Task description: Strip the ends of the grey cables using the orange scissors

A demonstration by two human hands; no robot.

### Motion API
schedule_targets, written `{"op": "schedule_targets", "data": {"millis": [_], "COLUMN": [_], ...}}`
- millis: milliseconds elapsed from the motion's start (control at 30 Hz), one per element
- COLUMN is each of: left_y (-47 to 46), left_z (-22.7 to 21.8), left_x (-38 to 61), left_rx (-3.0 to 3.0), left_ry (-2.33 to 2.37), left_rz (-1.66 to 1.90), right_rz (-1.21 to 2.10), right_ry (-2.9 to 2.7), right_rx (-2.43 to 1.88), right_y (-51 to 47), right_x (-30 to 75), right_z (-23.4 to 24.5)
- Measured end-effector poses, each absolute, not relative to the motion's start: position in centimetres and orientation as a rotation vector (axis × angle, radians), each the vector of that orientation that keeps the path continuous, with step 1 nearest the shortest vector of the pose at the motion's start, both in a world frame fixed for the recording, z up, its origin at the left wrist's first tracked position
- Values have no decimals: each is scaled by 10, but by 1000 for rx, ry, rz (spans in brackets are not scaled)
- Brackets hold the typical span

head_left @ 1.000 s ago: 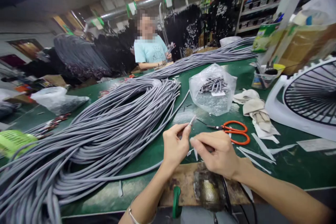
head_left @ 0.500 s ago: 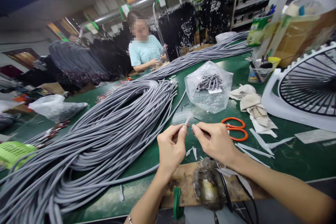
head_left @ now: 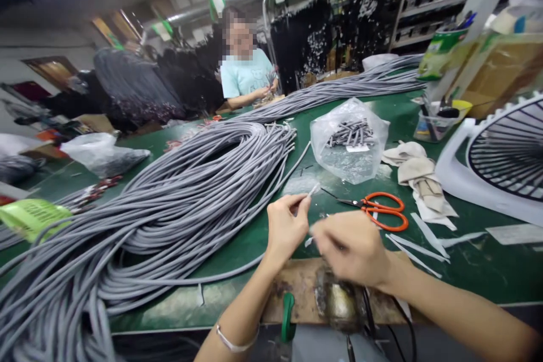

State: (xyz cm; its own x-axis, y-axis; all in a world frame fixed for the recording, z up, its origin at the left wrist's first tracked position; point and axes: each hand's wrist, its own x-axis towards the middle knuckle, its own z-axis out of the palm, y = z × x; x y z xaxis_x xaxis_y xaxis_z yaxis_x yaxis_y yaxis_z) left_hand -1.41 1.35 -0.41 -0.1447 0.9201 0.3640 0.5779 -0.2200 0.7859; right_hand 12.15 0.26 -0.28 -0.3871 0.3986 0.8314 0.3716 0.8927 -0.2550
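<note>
My left hand pinches a thin cable end with a pale tip between thumb and fingers. My right hand is blurred by motion, a short way to the right of the left, and I cannot tell whether it holds anything. Orange-handled scissors lie on the green work table to the right of my hands. A large heap of grey cable spreads to the left, and a clear plastic bag of short grey cable pieces sits ahead.
A wooden board with a green clamp lies at the near table edge. White strips, cloth scraps and a white fan are at right. A co-worker holds cables across the table.
My right hand has moved down and away from the cable tip and is now blurred. My left hand still pinches the cable end. The view has shifted slightly.
</note>
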Motion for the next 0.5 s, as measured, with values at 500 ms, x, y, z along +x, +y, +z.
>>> {"op": "schedule_targets", "data": {"millis": [500], "left_y": [2], "left_z": [1], "left_x": [-10], "left_rx": [1744], "left_ry": [1504], "left_rz": [1456], "right_rz": [216], "right_ry": [-1993], "right_rx": [-1096], "right_y": [20], "right_x": [128], "right_z": [0]}}
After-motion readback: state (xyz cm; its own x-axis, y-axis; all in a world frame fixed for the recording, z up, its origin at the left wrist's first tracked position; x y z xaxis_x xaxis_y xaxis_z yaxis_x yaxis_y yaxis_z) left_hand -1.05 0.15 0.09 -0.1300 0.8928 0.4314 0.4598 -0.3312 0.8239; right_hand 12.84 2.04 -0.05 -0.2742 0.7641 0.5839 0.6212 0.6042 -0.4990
